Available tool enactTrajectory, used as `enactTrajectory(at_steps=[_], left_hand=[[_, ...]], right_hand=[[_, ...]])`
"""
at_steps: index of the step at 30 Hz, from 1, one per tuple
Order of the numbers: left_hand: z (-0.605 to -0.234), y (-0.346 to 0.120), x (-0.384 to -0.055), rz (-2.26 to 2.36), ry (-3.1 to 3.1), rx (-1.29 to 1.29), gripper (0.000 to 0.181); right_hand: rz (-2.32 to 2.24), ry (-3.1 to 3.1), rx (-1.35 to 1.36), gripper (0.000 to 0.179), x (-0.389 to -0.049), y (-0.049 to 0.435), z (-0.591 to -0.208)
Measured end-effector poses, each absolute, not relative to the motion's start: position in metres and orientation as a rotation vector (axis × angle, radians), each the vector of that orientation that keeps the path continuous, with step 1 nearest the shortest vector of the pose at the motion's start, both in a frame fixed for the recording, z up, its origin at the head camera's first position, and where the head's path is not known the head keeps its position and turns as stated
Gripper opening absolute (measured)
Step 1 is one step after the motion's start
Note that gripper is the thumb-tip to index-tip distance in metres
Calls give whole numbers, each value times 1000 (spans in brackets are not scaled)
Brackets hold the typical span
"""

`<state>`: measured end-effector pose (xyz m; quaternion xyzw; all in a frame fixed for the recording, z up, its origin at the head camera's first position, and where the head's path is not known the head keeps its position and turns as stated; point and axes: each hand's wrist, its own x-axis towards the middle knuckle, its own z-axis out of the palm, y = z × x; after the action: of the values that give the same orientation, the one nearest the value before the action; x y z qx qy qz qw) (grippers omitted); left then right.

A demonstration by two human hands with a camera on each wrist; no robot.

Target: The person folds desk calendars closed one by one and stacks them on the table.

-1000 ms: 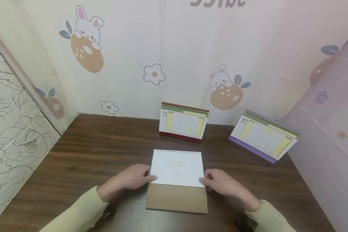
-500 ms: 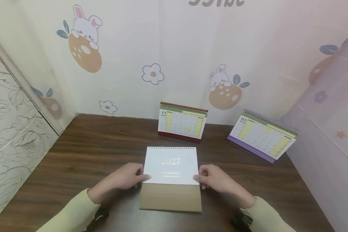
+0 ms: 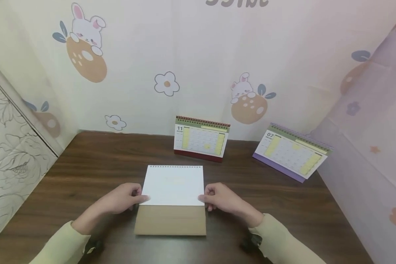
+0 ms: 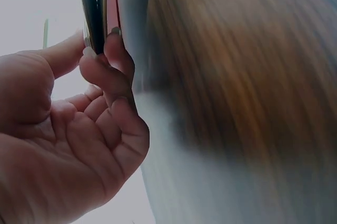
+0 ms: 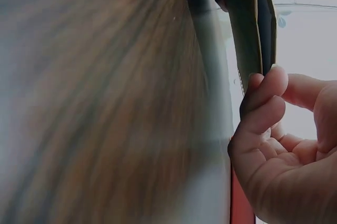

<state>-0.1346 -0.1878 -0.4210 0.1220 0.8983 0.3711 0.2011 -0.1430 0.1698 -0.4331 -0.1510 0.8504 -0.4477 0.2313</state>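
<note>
A white desk calendar (image 3: 173,185) with a spiral-bound top and a brown cardboard base (image 3: 170,220) is at the front of the table, between both hands. My left hand (image 3: 123,198) pinches its left edge, thumb on the cover and fingers behind. On the opposite edge my right hand (image 3: 222,198) has the same pinch. Pale glare washes out most of the print on the cover. In the left wrist view the left hand's fingertips (image 4: 92,55) meet the calendar's side edge. The right wrist view has the right thumb and fingers gripping the board's layered edge (image 5: 258,29).
Behind stands a red-based desk calendar (image 3: 201,139) showing 11, close to the patterned curtain (image 3: 201,44). A purple-based desk calendar (image 3: 292,152), showing 07, stands angled at the back right. All rest on a dark wooden table (image 3: 95,161).
Both hands have shifted the white calendar to the left along the table. The gold 2027 on its cover has faded into glare. The head view has turned slightly right.
</note>
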Motion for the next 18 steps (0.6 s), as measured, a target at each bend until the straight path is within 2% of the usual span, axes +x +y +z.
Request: enactTrajectory(at_steps=[18], left_hand=[[-416, -258, -140, 1015, 2486, 265, 34]], right_hand=[[-1257, 2158, -457, 22, -167, 100, -424]])
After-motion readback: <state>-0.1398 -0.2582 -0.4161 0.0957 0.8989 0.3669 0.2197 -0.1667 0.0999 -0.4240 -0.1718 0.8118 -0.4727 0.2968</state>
